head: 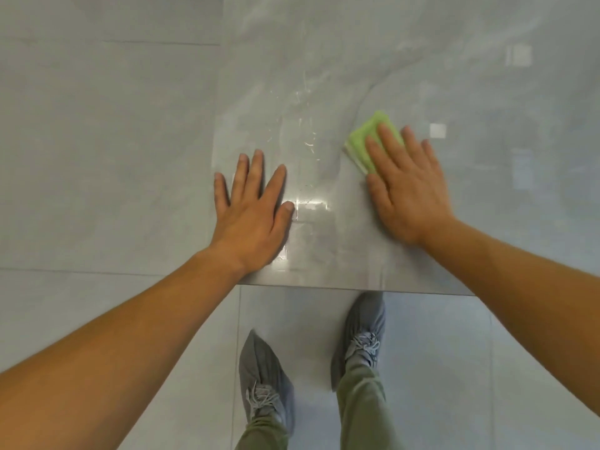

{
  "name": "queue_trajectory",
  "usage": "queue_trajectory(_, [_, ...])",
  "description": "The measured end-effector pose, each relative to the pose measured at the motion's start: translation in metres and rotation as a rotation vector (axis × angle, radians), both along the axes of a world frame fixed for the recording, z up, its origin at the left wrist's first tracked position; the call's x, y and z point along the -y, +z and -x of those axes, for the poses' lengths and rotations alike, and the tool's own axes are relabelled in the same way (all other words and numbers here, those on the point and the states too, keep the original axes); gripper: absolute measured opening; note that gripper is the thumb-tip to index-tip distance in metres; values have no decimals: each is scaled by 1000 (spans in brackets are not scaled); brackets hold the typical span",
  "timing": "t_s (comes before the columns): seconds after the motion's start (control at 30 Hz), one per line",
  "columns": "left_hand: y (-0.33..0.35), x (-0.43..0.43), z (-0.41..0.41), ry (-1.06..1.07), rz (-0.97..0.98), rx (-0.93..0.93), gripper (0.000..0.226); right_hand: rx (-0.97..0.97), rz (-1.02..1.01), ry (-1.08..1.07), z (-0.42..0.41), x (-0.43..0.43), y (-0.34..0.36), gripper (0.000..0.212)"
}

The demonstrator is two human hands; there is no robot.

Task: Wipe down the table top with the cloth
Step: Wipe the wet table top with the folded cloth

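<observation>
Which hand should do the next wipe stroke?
Right. The right hand already lies flat on the cloth, pressing it to the table. The left hand rests flat on bare table, apart from the cloth.

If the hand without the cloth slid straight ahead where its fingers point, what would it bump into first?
Probably nothing solid. The left hand lies flat on the table top, fingers pointing away from the person. Ahead are only wet streaks and bare glossy surface, as far as the picture shows.
</observation>
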State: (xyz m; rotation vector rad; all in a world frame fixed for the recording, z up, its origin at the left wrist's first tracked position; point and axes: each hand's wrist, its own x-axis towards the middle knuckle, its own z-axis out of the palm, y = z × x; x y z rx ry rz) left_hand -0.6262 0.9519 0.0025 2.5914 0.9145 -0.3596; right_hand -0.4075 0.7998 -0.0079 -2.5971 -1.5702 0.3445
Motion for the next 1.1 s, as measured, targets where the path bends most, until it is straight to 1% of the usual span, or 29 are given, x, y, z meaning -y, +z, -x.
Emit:
queue_trajectory(0.07, [-1,0,1,-2,0,11,61,-34,-30,-248,12,-11,2,61])
queue_trajectory(0.1, [-1,1,4,-2,-4,15,61,-30,-32,-301,28,-13,3,61])
queue_trajectory(0.13, [-2,3,8,-4,-11,19,61,-23,-34,-284,46,-11,2,62])
queue_trajectory(0.17, [-2,6,12,-8,-20,19,61,-19,-45,-199,65,-5,1,62])
queue_trajectory(0.23, [-4,10,20,-23,-41,9,62,8,-46,85,89,16,-4,60])
queue_trajectory(0.3, [-5,10,25,-35,-49,0,63,26,-15,339,77,33,-6,59])
queue_trajectory(0.33, [-6,9,25,-39,-48,-2,63,36,-15,397,64,38,-8,58])
queue_trajectory(0.37, [-6,7,26,-44,-47,-3,63,51,-19,398,51,41,-8,57])
queue_trajectory(0.4, [-7,7,27,-51,-49,-3,64,58,-20,334,37,43,-8,57])
queue_trajectory(0.47, [-9,6,28,-63,-63,-1,64,34,-30,60,21,45,-3,58])
queue_trajectory(0.53, [-11,6,29,-70,-69,-4,64,10,-45,-222,33,39,0,60])
queue_trajectory(0.57, [-10,6,29,-72,-65,-3,64,9,-39,-280,49,35,0,60])
queue_trajectory(0.6, [-10,6,29,-72,-60,0,64,9,-35,-255,67,33,0,61])
queue_trajectory(0.63, [-9,6,29,-71,-56,3,64,8,-41,-157,85,33,-1,61])
queue_trajectory(0.7, [-9,6,28,-68,-54,2,64,12,-41,128,105,45,-5,60])
queue_trajectory(0.73, [-9,6,29,-65,-54,-1,64,17,-32,247,101,51,-7,59])
queue_trajectory(0.77, [-9,6,29,-64,-55,-3,64,28,-29,319,90,56,-8,58])
queue_trajectory(0.8, [-10,6,28,-66,-57,-2,64,37,-33,341,76,59,-8,57])
queue_trajectory(0.83, [-10,6,29,-69,-56,0,63,45,-43,317,63,61,-8,56])
queue_trajectory(0.9, [-10,4,29,-71,-38,14,61,20,-57,166,45,66,-5,56])
queue_trajectory(1.0, [-8,2,32,-45,20,89,60,5,-90,-53,51,75,-5,57])
queue_trajectory(1.07, [-8,-2,38,-25,23,125,59,11,-94,-114,69,67,-5,60])
queue_trajectory(1.1, [-9,-5,43,-25,5,127,58,5,-96,-101,80,59,-4,61])
